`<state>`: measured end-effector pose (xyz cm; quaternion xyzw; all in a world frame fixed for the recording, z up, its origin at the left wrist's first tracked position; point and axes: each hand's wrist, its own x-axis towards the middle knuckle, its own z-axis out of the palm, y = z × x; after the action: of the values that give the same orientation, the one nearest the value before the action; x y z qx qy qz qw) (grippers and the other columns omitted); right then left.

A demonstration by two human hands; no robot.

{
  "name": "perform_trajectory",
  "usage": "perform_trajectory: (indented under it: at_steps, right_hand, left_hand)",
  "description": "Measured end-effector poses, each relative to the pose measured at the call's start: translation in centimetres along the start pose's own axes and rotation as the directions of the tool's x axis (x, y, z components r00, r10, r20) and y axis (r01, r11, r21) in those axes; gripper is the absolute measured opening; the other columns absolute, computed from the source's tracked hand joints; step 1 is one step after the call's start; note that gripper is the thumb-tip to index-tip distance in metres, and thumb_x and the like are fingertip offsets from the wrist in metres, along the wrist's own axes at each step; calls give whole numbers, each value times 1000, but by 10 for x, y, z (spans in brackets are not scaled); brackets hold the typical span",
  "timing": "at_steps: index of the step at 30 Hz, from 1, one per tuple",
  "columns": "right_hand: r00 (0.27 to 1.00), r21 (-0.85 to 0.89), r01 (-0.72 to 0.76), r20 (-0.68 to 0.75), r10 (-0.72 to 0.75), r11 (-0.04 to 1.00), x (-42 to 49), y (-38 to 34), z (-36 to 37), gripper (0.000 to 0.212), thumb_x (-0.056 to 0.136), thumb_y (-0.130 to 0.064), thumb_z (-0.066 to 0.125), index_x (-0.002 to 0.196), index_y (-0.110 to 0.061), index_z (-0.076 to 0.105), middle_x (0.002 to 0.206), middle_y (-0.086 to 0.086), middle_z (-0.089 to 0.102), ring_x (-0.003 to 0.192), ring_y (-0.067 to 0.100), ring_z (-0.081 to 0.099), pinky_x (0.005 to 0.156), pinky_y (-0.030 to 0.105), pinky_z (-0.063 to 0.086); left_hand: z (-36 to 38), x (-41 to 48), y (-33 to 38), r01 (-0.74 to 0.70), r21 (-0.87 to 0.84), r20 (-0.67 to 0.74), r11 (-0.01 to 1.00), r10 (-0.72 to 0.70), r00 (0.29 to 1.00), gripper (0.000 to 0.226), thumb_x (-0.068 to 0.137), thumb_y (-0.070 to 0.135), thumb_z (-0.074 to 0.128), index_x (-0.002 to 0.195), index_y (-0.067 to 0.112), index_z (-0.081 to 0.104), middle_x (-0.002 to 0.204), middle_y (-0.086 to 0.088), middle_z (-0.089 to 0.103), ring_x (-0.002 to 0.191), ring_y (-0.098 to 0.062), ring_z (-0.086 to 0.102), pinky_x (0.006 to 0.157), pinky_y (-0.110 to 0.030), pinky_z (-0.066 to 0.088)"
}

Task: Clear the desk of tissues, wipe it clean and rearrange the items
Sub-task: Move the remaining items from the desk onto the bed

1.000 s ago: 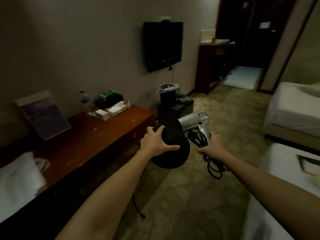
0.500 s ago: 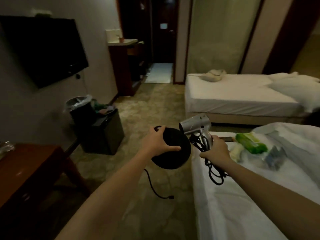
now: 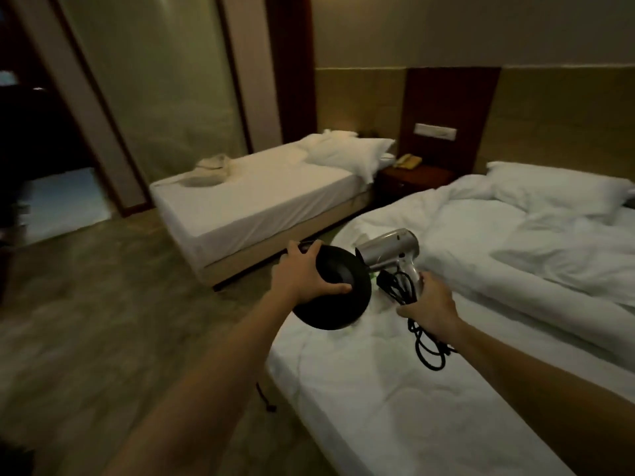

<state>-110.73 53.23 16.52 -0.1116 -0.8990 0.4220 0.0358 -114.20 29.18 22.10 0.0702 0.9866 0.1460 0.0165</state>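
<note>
Hairdryer (image 3: 391,250), silver, in right hand (image 3: 427,305) — black disc (image 3: 343,310) in left hand (image 3: 302,281)

A rumpled white duvet (image 3: 549,255) and a white pillow (image 3: 556,190) are lying on the near white-sheeted bed (image 3: 429,389); a crumpled beige towel (image 3: 213,163) and white pillows (image 3: 350,152) are resting on the far white bed (image 3: 261,207).

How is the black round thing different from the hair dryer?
The disc is black, flat and round; the dryer is silver and gun-shaped. The left hand grips the disc's rim; the right hand holds the dryer's handle and bunched cord. Both are held up near the bed.
</note>
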Motion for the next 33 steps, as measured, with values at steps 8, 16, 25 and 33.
perform_trajectory:
  at_steps: [8, 16, 25, 33]
  right_hand:
    - [973, -1, -154, -176, 152, 988, 113, 41, -18, 58, 62, -12, 86, 109, -9, 51, 100, 9, 56, 85, 25, 56, 68, 34, 47]
    - [947, 41, -268, -171, 271, 962, 214, 68, 7, 64, 61, -9, 85, 116, -13, 51, 109, 9, 55, 87, 23, 55, 69, 30, 44]
    - [840, 104, -473, -245, 484, 875, 290, 109, 72, 70, 65, -7, 82, 126, -13, 47, 114, 8, 47, 86, 19, 47, 72, 29, 40]
    - [589, 287, -637, -418, 692, 715, 326, 154, 148, 68, 67, -6, 80, 126, -11, 46, 111, 8, 44, 87, 22, 48, 76, 33, 43]
  left_hand:
    - [33, 151, 36, -118, 9, 61, 993, 117, 991, 110, 64, 78, 66, 152, 31, 18, 150, -13, 20, 131, -36, 39, 101, -45, 41]
    - [60, 289, 38, -115, -35, 72, 993, 117, 991, 111, 64, 79, 65, 152, 31, 18, 151, -13, 17, 133, -38, 37, 100, -46, 41]
    - [163, 445, 16, -120, -108, 190, 987, 139, 972, 113, 60, 81, 66, 150, 32, 19, 144, -14, 22, 126, -42, 41, 98, -49, 45]
    - [265, 516, -13, -247, -68, 250, 967, 256, 934, 110, 64, 79, 64, 151, 29, 19, 144, -14, 21, 124, -39, 42, 93, -47, 49]
